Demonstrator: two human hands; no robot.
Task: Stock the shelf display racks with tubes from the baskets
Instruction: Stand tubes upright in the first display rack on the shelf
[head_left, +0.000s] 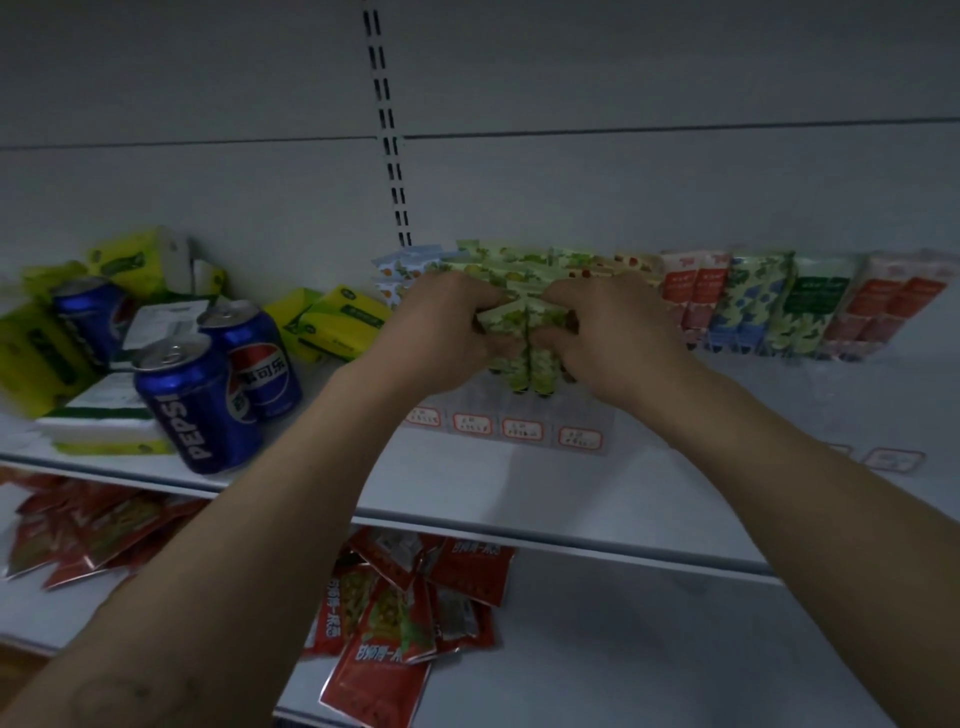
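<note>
The left hand (447, 325) and right hand (610, 332) meet almost knuckle to knuckle over one small bunch of green-patterned tubes (524, 340). Their fingers curl round it from either side, so both grip the same bunch and neither is the nearer. The tubes lie straight ahead, between the two hands, with their long axes running away from the person and tilted up toward the back panel (571, 197) — flat crimped ends high, lower ends toward the person. Those lower ends reach the clear display rack (524, 410), whose front carries a row of price labels (522, 428); the fingers hide whether the tubes are fully seated. I judge the coming move to be a short push down along that axis — not sideways. Room is tight on the right, where red tubes (696, 291) and more patterned ones stand just beside. On the left, yellow tissue packs (332, 322) and Pepsi cans (202, 400) are near. The freest way for the arms is back toward the person, over the shelf (519, 499) lip. No basket is in view
</note>
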